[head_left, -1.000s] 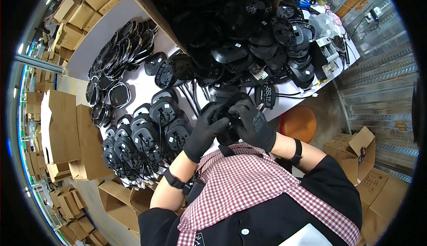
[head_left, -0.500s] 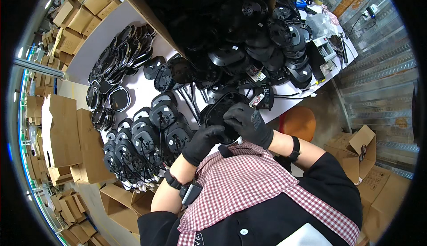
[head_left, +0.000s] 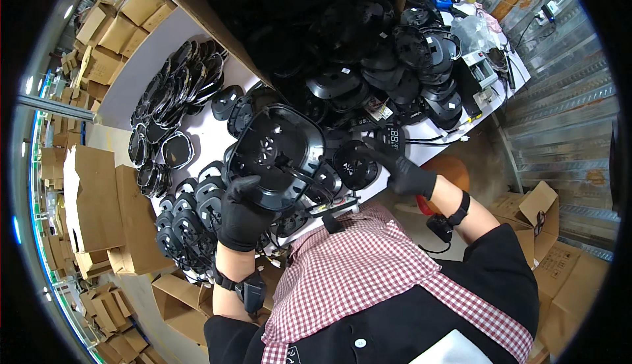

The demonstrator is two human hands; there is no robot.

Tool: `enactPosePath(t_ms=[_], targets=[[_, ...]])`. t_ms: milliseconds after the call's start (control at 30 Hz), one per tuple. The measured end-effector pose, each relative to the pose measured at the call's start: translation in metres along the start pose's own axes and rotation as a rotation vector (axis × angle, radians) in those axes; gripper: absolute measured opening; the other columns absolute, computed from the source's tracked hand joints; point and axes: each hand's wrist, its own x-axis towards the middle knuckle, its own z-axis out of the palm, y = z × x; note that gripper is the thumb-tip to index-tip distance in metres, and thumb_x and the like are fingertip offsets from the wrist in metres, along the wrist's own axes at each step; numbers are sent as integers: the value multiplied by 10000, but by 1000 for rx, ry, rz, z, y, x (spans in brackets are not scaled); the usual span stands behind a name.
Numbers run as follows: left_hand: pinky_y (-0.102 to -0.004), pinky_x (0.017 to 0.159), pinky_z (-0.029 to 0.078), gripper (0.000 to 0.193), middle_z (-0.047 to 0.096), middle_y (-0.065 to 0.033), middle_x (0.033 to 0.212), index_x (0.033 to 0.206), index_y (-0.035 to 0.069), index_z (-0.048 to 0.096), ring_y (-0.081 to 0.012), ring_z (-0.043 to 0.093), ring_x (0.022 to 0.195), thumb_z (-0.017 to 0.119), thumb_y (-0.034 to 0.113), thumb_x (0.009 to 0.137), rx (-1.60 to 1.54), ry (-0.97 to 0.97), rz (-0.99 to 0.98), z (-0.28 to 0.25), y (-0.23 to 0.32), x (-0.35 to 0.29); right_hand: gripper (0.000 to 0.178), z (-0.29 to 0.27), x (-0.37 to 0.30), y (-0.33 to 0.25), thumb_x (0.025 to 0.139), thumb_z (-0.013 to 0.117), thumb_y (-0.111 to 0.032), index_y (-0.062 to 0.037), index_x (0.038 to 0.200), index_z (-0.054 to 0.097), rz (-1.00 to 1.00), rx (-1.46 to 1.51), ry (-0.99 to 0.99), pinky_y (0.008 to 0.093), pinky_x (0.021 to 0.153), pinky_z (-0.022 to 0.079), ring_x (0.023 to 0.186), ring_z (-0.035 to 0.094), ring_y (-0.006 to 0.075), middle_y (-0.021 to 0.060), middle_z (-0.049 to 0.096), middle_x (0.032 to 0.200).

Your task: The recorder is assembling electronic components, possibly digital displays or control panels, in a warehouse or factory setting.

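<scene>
My left hand (head_left: 245, 216), in a black glove, grips the lower left rim of a black plastic housing (head_left: 289, 143). The housing is raised over the table, its hollow inside with vent slots turned up, and a dark cable shows at its lower part. My right hand (head_left: 405, 169), gloved too, has its fingers stretched out beside a round black plastic shell (head_left: 355, 166); whether they touch it I cannot tell. Just beyond those fingers lies a black display module (head_left: 394, 137) with lit-looking digits.
Black shells with cables (head_left: 187, 222) stand in rows at the left, behind them a heap of glossy black frames (head_left: 178, 84). A big carton (head_left: 217, 28) full of black parts rises at the back. An orange stool (head_left: 451, 169) stands right of the table (head_left: 122, 104).
My hands have parted. The left has moved left with the housing, raised and turned to show its inside. The right has let go and moved right.
</scene>
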Motion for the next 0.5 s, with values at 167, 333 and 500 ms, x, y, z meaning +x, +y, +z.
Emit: enactPosePath(t_ms=[167, 333, 500], targets=[[-323, 921, 491, 359, 634, -92, 1162, 1082, 83, 518, -194, 627, 1060, 669, -27, 776, 1131, -1, 741, -17, -4, -4, 872, 48, 12, 2, 747, 731, -77, -151, 1494, 286, -11, 428, -51, 431, 1135, 300, 1445, 220, 310, 162, 270, 1531], [-343, 917, 499, 405, 624, -83, 1162, 1107, 87, 533, -195, 634, 1035, 685, -45, 755, 810, 112, 653, -30, 5, -8, 352, 52, 29, 14, 801, 699, -45, -65, 1127, 567, 420, 926, -23, 367, 964, 469, 1155, 546, 210, 90, 563, 1240], [-404, 906, 523, 261, 676, -140, 1079, 1075, -26, 637, -274, 649, 1012, 547, 131, 887, 263, 67, 436, -39, 21, -25, 377, 8, 20, -16, 798, 710, -33, -48, 1146, 565, 193, 935, 181, 313, 867, 503, 963, 610, 159, 52, 633, 1034]])
